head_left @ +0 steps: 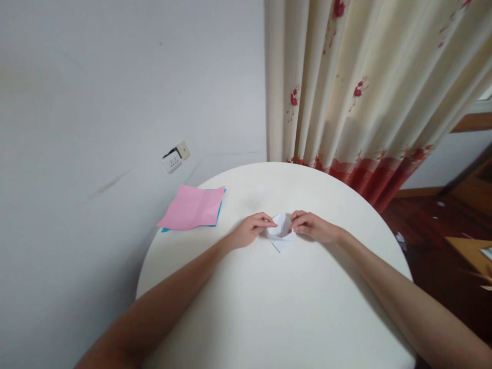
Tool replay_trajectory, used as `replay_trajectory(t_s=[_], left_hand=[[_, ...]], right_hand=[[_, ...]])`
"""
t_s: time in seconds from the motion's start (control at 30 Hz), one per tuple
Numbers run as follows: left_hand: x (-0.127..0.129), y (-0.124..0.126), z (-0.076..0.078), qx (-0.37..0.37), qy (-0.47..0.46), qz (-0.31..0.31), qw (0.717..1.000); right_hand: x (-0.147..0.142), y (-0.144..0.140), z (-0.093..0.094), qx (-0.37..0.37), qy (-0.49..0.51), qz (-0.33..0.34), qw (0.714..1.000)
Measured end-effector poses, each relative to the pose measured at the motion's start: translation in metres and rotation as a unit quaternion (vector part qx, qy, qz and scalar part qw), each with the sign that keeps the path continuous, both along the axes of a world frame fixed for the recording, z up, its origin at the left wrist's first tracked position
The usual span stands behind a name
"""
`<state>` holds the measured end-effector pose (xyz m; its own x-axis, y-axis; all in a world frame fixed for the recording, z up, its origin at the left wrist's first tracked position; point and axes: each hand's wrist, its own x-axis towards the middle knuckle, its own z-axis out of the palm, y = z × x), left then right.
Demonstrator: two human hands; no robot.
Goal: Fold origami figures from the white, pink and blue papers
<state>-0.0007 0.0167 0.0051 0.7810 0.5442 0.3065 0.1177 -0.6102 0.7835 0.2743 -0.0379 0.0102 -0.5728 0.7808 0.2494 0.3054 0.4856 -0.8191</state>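
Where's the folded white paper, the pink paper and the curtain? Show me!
White paper (280, 242): head view, on its near part, below the opening.
Pink paper (192, 207): head view, on the middle of its top side.
Curtain (344, 77): head view, on the cream cloth.

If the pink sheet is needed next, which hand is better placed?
Likely the left hand: it's nearer the pink sheet, while the right hand is across the white paper. Both hands are at the paper.
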Motion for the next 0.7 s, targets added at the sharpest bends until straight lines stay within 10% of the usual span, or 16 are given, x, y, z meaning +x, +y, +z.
replay_trajectory(t_s=[0.7], left_hand=[[0.009, -0.024, 0.001, 0.089, 0.038, -0.011, 0.995]], right_hand=[[-0.028, -0.007, -0.009, -0.041, 0.059, -0.075, 0.995]])
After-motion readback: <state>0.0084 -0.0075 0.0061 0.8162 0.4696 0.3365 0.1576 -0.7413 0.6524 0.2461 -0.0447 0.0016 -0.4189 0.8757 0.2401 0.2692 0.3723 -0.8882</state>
